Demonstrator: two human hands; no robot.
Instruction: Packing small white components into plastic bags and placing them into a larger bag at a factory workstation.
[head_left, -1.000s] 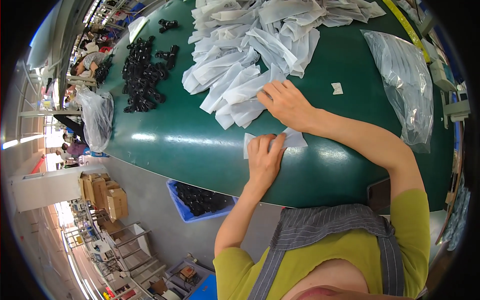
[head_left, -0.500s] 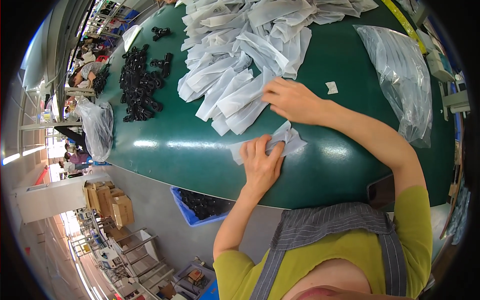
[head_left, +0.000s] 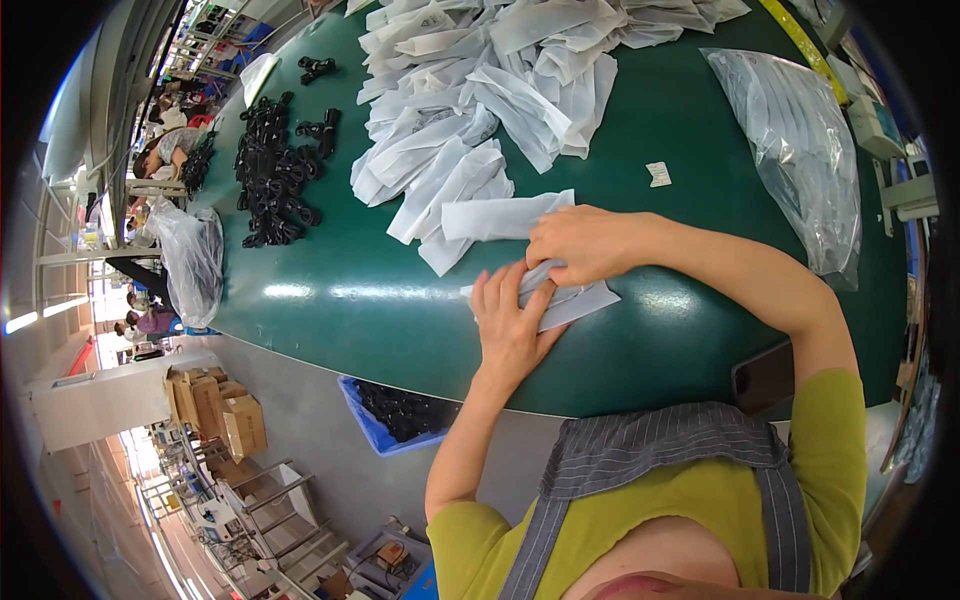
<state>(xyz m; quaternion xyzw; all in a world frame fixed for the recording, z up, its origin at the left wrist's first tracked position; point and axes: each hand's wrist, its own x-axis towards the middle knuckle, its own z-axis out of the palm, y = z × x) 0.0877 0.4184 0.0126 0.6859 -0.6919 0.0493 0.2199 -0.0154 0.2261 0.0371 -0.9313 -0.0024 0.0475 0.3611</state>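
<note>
My left hand [head_left: 508, 325] rests at the near part of the green table, its fingers and thumb closed over a small translucent plastic bag [head_left: 592, 306]. The bag is creased, and part of it is hidden beneath that hand. My right hand [head_left: 585, 245] reaches in from the right, fingers curled down, with its fingertips pinching at the same bag beside my left fingers. Just beyond lies a second, flat translucent bag [head_left: 492, 218], its right end next to my right knuckles. Farther off spreads a large heap of similar filled bags [head_left: 440, 110].
Bundled black cables [head_left: 270, 175] lie at the table's left. A large clear bag of flat sleeves [head_left: 795, 150] is at the right, near a small white paper slip [head_left: 658, 175]. Below the table edge stands a blue bin [head_left: 370, 425] holding black items. A dark flat object [head_left: 762, 380] lies near my apron.
My right hand has come from the heap's edge toward me, down to my left hand. One bag has turned and now lies flatter, apart from the heap. The bag under my left hand is less crumpled.
</note>
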